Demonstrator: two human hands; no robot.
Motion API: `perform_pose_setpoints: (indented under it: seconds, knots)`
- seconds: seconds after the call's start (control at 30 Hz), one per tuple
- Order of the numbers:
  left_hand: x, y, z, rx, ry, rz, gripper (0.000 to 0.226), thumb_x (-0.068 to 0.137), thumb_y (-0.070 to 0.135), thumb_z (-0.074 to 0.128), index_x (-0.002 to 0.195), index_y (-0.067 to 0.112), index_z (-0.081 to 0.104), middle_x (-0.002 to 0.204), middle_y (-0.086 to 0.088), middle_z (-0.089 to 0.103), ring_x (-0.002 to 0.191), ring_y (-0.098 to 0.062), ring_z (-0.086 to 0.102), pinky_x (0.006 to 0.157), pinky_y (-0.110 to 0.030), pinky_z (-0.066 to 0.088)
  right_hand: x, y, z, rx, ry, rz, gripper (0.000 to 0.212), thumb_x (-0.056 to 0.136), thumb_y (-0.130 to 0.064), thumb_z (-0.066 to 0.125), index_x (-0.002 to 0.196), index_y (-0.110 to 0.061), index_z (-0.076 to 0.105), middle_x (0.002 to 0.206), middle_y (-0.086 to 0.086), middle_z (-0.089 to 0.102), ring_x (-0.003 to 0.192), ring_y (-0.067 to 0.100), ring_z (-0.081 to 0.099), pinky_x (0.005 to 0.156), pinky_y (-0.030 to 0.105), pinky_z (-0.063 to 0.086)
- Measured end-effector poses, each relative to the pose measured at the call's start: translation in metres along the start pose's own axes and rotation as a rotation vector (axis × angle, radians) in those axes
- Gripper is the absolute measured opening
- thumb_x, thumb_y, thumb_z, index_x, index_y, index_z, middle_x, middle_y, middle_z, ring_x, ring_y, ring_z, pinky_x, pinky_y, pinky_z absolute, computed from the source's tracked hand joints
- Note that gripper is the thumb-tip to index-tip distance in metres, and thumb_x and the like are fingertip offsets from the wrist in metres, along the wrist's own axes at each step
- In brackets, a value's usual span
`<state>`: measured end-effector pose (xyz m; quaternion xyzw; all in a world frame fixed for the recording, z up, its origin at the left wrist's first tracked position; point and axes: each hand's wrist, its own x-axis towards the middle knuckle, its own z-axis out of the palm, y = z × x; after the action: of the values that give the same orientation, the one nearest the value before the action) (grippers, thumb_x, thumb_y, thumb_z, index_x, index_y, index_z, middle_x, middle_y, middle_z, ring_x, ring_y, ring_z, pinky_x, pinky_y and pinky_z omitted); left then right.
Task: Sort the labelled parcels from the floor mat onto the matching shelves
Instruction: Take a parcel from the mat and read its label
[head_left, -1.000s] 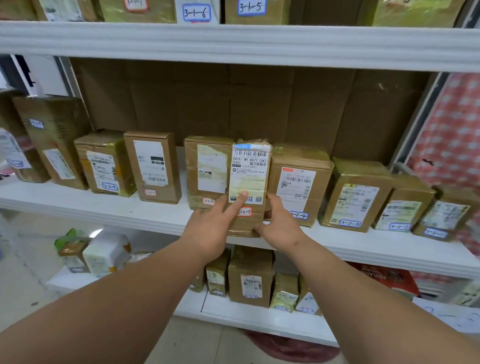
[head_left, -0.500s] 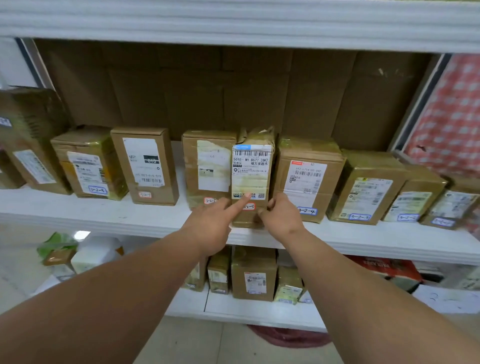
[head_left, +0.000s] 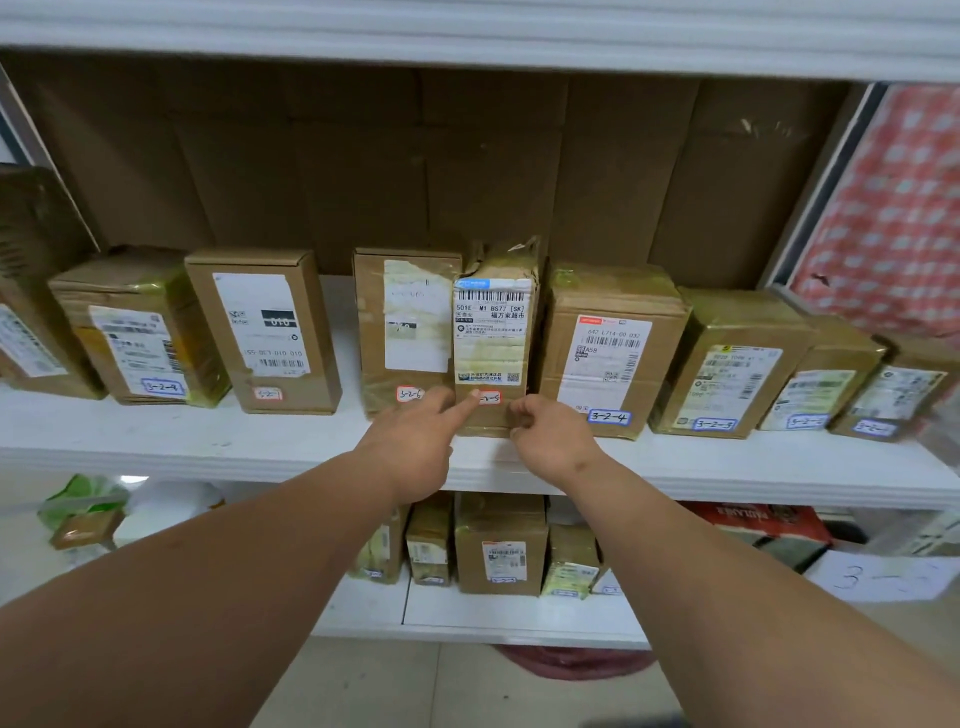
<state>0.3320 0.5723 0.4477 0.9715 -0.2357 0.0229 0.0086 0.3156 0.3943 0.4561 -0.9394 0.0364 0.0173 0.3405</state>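
Note:
A tall taped cardboard parcel (head_left: 493, 332) with a white barcode label and a small red-edged tag stands upright on the middle white shelf (head_left: 208, 441). It is wedged between the box tagged 3-2-6 (head_left: 405, 322) and the box tagged 3-2-4 (head_left: 608, 353). My left hand (head_left: 415, 441) points its straight index finger onto the parcel's red-edged tag. My right hand (head_left: 550, 436) has curled fingers against the parcel's lower right front corner and grips nothing.
More tagged boxes line the same shelf: 3-2-8 (head_left: 140, 332) and a red-tagged one (head_left: 265, 327) to the left, 3-2-3 (head_left: 727, 374) and smaller ones to the right. The lower shelf (head_left: 519, 613) holds small parcels. A red mat (head_left: 571, 662) lies on the floor below.
The parcel has been pushed back into line with its neighbours. My left hand went from flat fingers on its front to one pointing finger, and my right hand's fingers curled up.

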Motion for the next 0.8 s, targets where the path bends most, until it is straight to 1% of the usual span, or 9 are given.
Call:
perform_pose_setpoints:
  seconds: [0.1,0.2,0.27,0.33,0.43,0.53,0.6,0.67,0.8]
  knots:
    - [0.001,0.000,-0.002,-0.053,0.032,-0.009,0.068,0.099,0.018,0.047,0.157,0.033,0.015,0.144,0.000,0.035,0.121,-0.027,0.046,0.098,-0.036,0.040,0.002,0.004,0.000,-0.006,-0.016,-0.002,0.041,0.095,-0.008,0.050,0.134,-0.014,0.055,0.131,0.007,0.061,0.121,0.026,0.055,0.094,0.025,0.041]
    - [0.004,0.001,-0.016,-0.098,0.320,-0.050,0.054,0.093,0.017,0.053,0.145,0.024,0.038,0.136,-0.003,0.042,0.121,-0.026,0.044,0.099,-0.039,0.036,0.002,0.006,-0.001,-0.024,0.024,0.002,0.030,0.090,-0.009,0.051,0.118,-0.013,0.061,0.114,0.008,0.066,0.109,0.029,0.059,0.086,0.030,0.047]
    - [0.011,-0.002,-0.035,-0.113,0.534,-0.103,0.053,0.090,0.019,0.058,0.140,0.018,0.042,0.138,-0.007,0.040,0.126,-0.028,0.039,0.103,-0.041,0.032,0.000,0.002,-0.006,-0.004,0.137,0.012,0.016,0.085,-0.015,0.053,0.097,-0.015,0.064,0.095,0.006,0.068,0.094,0.028,0.061,0.076,0.033,0.050]
    - [0.023,-0.009,-0.059,-0.169,0.623,-0.129,0.059,0.088,0.019,0.062,0.143,0.015,0.040,0.144,-0.008,0.036,0.134,-0.028,0.033,0.110,-0.043,0.028,-0.004,-0.008,-0.014,0.006,0.288,-0.025,0.007,0.083,-0.022,0.055,0.082,-0.017,0.060,0.078,0.002,0.064,0.079,0.027,0.059,0.065,0.032,0.048]
    - [0.037,-0.020,-0.086,-0.233,0.567,-0.177,0.066,0.089,0.022,0.065,0.148,0.016,0.035,0.149,-0.007,0.034,0.137,-0.026,0.033,0.113,-0.045,0.033,-0.005,-0.027,-0.025,0.012,0.391,-0.130,0.011,0.083,-0.025,0.057,0.077,-0.015,0.056,0.070,0.001,0.060,0.071,0.027,0.057,0.059,0.032,0.043]
    - [0.040,-0.023,-0.079,-0.442,0.408,-0.230,0.068,0.091,0.022,0.064,0.149,0.025,0.030,0.143,-0.004,0.042,0.130,-0.024,0.045,0.104,-0.044,0.045,-0.003,-0.037,-0.026,-0.068,0.371,-0.161,0.012,0.087,-0.025,0.055,0.081,-0.015,0.055,0.079,0.004,0.063,0.077,0.029,0.057,0.062,0.033,0.045]
    - [0.036,-0.019,-0.066,-0.662,0.325,-0.257,0.083,0.091,0.016,0.063,0.153,0.037,0.012,0.144,0.000,0.047,0.118,-0.019,0.058,0.094,-0.042,0.054,-0.002,-0.036,-0.020,-0.125,0.358,-0.182,0.011,0.089,-0.026,0.053,0.084,-0.017,0.051,0.090,0.007,0.063,0.082,0.031,0.058,0.065,0.034,0.047]
    - [0.033,-0.013,-0.058,-0.781,0.287,-0.252,0.094,0.093,0.012,0.060,0.151,0.048,-0.004,0.140,0.002,0.051,0.097,-0.014,0.067,0.080,-0.038,0.060,-0.001,-0.032,-0.012,-0.142,0.349,-0.187,0.007,0.091,-0.024,0.052,0.089,-0.019,0.049,0.099,0.008,0.058,0.087,0.031,0.058,0.068,0.036,0.047]
    - [0.035,-0.005,-0.062,-0.721,0.264,-0.226,0.095,0.096,0.010,0.056,0.150,0.051,-0.011,0.126,0.002,0.059,0.078,-0.013,0.068,0.061,-0.034,0.058,0.002,-0.025,-0.003,-0.136,0.281,-0.115,0.015,0.093,-0.023,0.052,0.104,-0.015,0.053,0.110,0.010,0.059,0.095,0.031,0.058,0.074,0.038,0.048]
